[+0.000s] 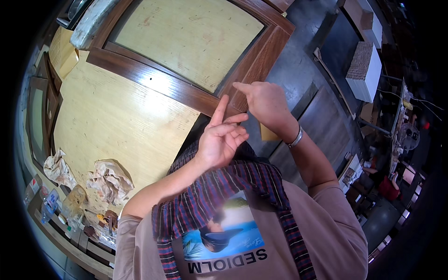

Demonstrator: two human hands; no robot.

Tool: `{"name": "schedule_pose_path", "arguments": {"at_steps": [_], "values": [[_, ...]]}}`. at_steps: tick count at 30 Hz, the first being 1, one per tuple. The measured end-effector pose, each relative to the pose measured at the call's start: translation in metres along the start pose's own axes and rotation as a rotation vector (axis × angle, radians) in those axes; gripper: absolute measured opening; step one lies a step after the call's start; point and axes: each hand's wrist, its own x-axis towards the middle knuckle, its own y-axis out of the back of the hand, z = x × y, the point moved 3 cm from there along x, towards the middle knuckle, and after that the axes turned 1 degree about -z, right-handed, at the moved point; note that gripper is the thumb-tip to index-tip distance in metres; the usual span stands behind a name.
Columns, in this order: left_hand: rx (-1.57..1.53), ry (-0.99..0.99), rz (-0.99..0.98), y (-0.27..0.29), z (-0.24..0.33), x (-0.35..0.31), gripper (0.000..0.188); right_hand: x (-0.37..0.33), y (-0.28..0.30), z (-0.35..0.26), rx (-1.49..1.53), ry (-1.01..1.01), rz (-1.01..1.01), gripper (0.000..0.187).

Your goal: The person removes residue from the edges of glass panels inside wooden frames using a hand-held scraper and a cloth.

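Note:
A brown varnished wooden door frame [151, 80] lies across the pale board [126, 119]. Its large middle opening shows pale wood beneath; I cannot tell whether glass fills it. My left hand [221, 140] is turned palm up at the frame's near right corner, holding nothing visible. Its fingers are spread, the index finger reaching to the corner. Beside it, my right hand [268, 103] is mostly curled, at the frame's right edge. One finger stretches left over the wood near the corner joint. The other fingers are hidden, and so is anything inside them.
Crumpled cloths [110, 179] lie at the board's near left, with a plastic bottle [49, 205] and small containers beyond. More brown frames [39, 116] stand at the left. Stacked white-sided panels [364, 72] are at the right. Another person [388, 189] is farther right.

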Motion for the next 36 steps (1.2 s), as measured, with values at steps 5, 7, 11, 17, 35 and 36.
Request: {"name": "schedule_pose_path", "arguments": {"at_steps": [5,7,11,17,35,36], "values": [[-0.003,-0.002,0.026,0.0,0.004,-0.003,0.073,-0.001,0.0,-0.002,-0.039,0.017,0.004,0.032],[0.016,-0.01,0.05,0.001,0.007,-0.006,0.069,-0.001,0.001,-0.003,-0.04,0.034,0.011,0.033],[0.029,0.001,0.079,0.009,0.02,-0.017,0.052,-0.004,-0.002,-0.006,-0.055,0.033,0.019,0.033],[0.183,-0.066,0.191,0.01,0.049,-0.043,0.034,-0.015,0.001,-0.019,-0.074,0.044,-0.132,0.031],[0.754,-0.492,0.535,0.02,0.166,-0.02,0.012,0.013,-0.022,0.097,1.558,-0.628,-0.221,0.031],[0.764,-0.482,0.53,0.02,0.166,-0.018,0.013,0.015,-0.024,0.097,1.599,-0.575,-0.224,0.036]]}}
